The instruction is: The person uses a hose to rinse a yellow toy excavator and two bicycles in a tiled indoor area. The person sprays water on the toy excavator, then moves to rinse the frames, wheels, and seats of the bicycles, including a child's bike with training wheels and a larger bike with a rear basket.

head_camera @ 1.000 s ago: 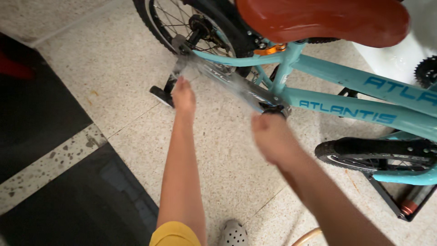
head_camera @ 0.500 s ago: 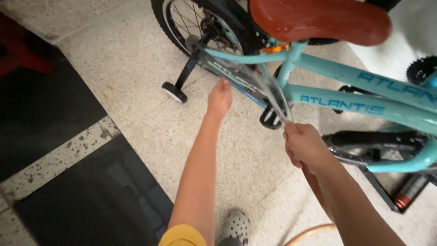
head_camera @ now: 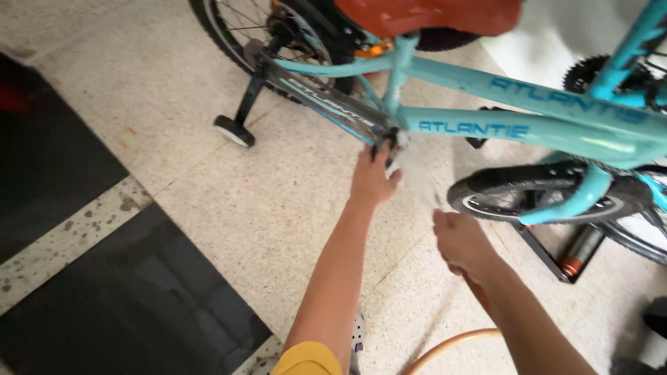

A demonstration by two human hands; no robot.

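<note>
Under me runs pale speckled terrazzo floor (head_camera: 229,208), with a dark mat (head_camera: 132,305) at my left across a speckled strip. A black stand with a red-tipped cylinder (head_camera: 575,258) lies by the front wheel, and an orange hose (head_camera: 451,344) curves near my feet.

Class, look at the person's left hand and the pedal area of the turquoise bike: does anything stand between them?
Nothing visible does. The left hand is already up against the crank area under the bike frame. Only a spray of water, coming from the right hand, falls just beside it.
</note>
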